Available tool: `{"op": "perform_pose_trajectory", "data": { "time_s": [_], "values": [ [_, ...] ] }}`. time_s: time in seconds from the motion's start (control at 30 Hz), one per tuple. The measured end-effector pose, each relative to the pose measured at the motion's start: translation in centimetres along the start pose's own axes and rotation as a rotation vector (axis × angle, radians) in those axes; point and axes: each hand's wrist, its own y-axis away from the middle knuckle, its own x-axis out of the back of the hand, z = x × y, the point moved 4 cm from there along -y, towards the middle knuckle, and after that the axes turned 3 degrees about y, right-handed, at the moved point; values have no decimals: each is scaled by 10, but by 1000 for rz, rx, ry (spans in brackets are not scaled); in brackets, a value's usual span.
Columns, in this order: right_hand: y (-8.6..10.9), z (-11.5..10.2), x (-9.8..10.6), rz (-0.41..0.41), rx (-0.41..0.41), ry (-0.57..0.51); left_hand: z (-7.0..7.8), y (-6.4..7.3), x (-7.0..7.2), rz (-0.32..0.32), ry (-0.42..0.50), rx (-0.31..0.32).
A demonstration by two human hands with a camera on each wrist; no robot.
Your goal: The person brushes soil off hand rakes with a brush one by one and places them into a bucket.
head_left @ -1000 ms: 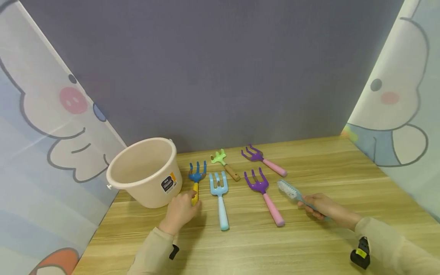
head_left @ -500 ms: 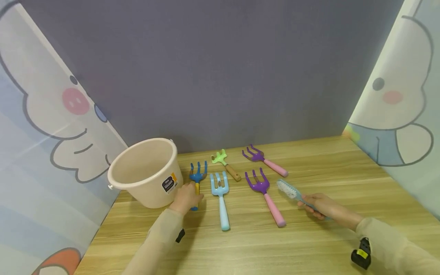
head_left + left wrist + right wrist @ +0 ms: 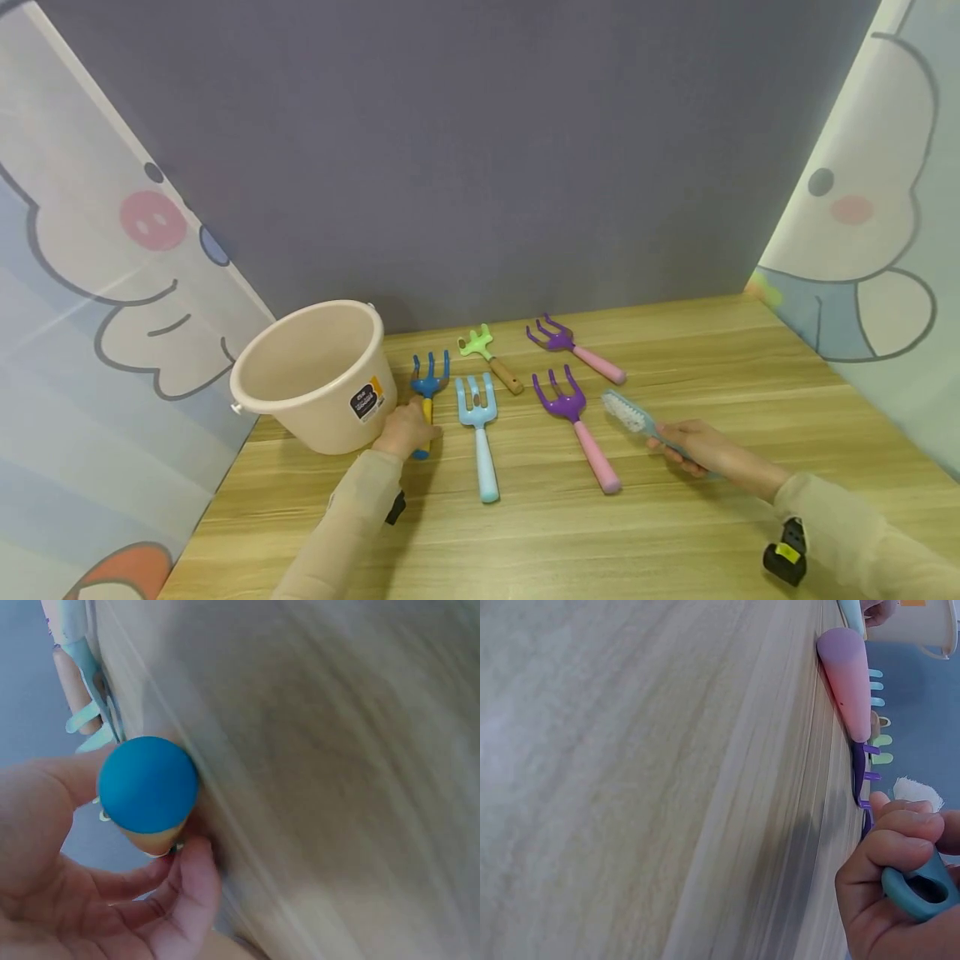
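The step in hand looks to be taking hold of the blue fork (image 3: 429, 386) by its yellow handle, and it calls for a secure grip before any lift. It lies on the table (image 3: 525, 542) between the bucket (image 3: 315, 421) and the light blue fork (image 3: 483, 458), prongs pointing away from the person, so it would be wise to raise it straight up rather than drag it sideways into either neighbour. The brush (image 3: 628, 412) is best kept steady, well apart from that work

The left hand (image 3: 407, 428) reaches forward with its forearm slanting inward, thumb and curled fingers pinching the handle from both sides; the blue end cap (image 3: 148, 784) pokes out toward the wrist (the left wrist view shows this best). The right hand (image 3: 693, 447) comes in from the lower right, fingers wrapped round the brush handle, bristles beyond the fingertips; whether the brush touches the table I cannot tell
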Motion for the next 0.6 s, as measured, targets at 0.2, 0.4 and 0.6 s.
{"op": "perform_pose_trajectory", "data": {
  "time_s": [0.2,0.4,0.6],
  "values": [
    [1,-1,-2,-27,42,-18,-2,0,0,-18,32,9],
    [3,0,-1,-29,44,-13,-6,-1,-2,-64,88,23],
    [4,0,0,-11,12,-7,-14,-4,-3,-120,208,45]
  ]
}}
